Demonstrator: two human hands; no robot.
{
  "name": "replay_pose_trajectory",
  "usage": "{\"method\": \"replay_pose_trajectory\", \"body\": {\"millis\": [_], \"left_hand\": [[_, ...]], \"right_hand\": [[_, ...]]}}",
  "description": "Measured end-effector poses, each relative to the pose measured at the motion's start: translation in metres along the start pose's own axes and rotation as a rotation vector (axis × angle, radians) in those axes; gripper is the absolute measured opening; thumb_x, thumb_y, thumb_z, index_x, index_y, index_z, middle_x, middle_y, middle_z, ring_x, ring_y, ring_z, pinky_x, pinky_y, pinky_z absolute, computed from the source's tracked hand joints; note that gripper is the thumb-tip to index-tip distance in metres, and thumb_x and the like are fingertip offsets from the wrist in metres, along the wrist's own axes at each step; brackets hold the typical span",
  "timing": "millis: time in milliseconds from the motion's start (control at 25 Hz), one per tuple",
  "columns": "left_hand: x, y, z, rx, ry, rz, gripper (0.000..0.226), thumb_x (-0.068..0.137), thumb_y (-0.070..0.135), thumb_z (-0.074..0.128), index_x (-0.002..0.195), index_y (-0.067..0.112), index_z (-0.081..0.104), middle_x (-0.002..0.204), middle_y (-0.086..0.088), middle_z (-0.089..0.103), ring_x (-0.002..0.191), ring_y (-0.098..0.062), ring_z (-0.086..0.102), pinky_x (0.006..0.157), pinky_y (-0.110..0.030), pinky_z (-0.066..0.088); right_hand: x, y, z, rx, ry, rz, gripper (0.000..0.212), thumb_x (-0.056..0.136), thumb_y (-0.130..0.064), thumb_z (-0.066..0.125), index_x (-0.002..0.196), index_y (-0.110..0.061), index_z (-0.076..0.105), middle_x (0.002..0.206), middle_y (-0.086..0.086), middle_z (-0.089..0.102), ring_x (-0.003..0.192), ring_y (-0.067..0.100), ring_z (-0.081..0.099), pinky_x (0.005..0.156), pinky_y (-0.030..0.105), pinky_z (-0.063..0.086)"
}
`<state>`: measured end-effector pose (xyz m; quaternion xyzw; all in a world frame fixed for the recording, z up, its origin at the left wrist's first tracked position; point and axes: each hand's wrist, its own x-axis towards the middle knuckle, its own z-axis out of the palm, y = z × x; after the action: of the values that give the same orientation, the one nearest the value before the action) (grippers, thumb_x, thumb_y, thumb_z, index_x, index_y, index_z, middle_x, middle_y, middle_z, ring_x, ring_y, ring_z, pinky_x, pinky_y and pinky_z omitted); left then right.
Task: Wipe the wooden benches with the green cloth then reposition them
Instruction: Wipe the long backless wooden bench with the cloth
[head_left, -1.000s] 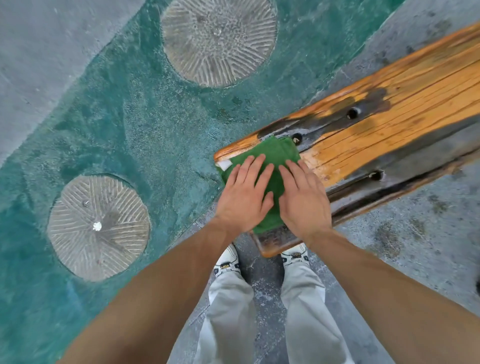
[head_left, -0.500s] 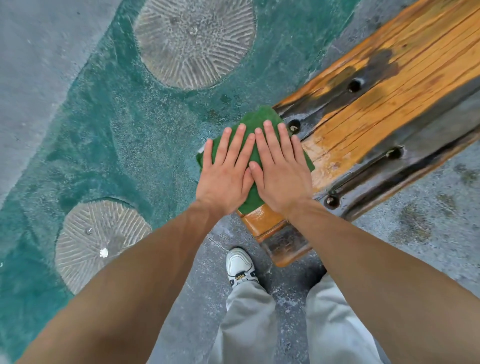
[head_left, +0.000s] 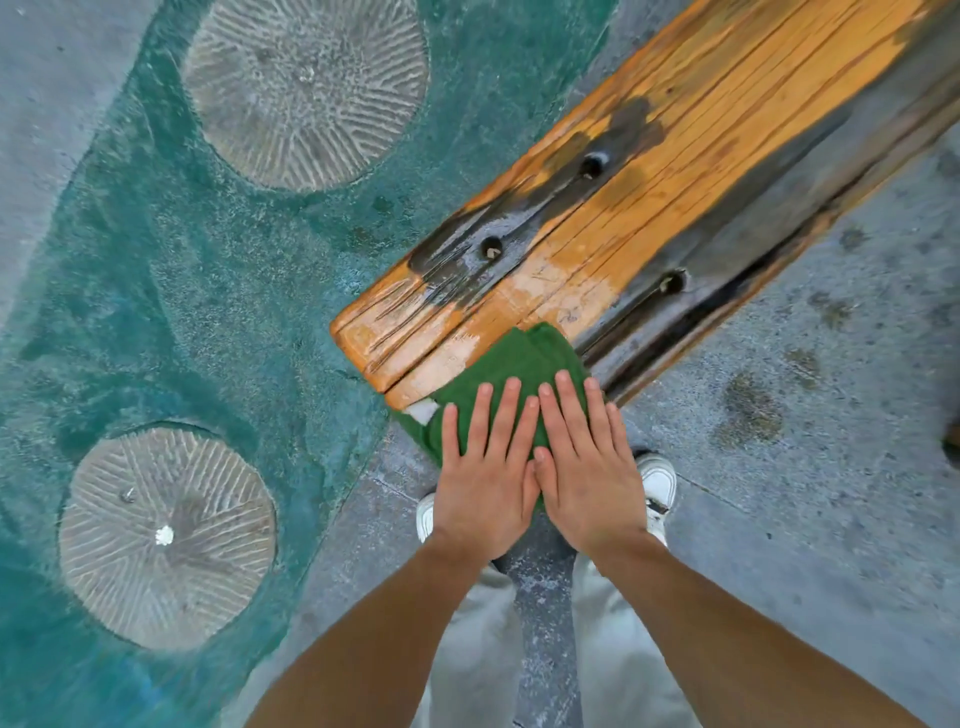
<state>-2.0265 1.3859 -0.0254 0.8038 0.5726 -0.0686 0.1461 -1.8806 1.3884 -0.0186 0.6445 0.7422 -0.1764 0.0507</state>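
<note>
1. Left hand (head_left: 485, 480) and right hand (head_left: 584, 467) side by side, fingers spread flat, pressing down on the green cloth (head_left: 511, 364), neither gripping it.
2. Cloth bunched over the near corner of the wooden bench (head_left: 675, 171), partly draped off its end.
3. Bench slats orange, with dark wet streaks around the bolt holes (head_left: 491, 248).
4. White sneakers (head_left: 657, 486) on grey concrete below the hands.

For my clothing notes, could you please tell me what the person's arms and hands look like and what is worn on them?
Both forearms are bare, with no sleeves in view. The left hand and the right hand wear no gloves, and no rings, watch or bands show. The nails are short and plain.
</note>
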Motion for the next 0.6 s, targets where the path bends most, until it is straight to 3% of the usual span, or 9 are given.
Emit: {"method": "replay_pose_trajectory", "body": {"millis": [160,320,600], "left_hand": [[0.000,0.001,0.000,0.029,0.009,0.064,0.063,0.103,0.044,0.026,0.160,0.018,0.017,0.168,-0.008,0.007,0.154,-0.034,0.010,0.121,-0.061,0.007],[0.023,-0.027,-0.008,0.022,0.018,0.062,0.061,0.104,0.043,0.020,0.160,0.021,0.010,0.168,-0.005,0.006,0.155,-0.032,0.008,0.122,-0.060,0.009],[0.097,-0.080,-0.036,0.053,0.053,-0.052,0.062,0.103,0.044,0.015,0.160,0.021,0.011,0.169,-0.005,0.008,0.155,-0.031,0.006,0.122,-0.061,0.009]], "right_hand": [[-0.007,0.001,0.001,0.001,-0.024,0.053,0.061,0.102,-0.036,0.023,0.158,-0.013,0.016,0.167,0.005,0.006,0.154,0.029,0.001,0.121,0.048,0.015],[0.027,-0.018,-0.005,-0.006,-0.025,0.105,0.062,0.103,-0.038,0.017,0.158,-0.013,0.007,0.167,0.006,-0.001,0.153,0.028,-0.006,0.123,0.046,0.006],[0.129,-0.027,-0.036,-0.013,-0.018,-0.004,0.063,0.104,-0.044,0.010,0.157,-0.017,-0.009,0.165,0.002,-0.017,0.151,0.025,-0.021,0.124,0.046,-0.002]]}}
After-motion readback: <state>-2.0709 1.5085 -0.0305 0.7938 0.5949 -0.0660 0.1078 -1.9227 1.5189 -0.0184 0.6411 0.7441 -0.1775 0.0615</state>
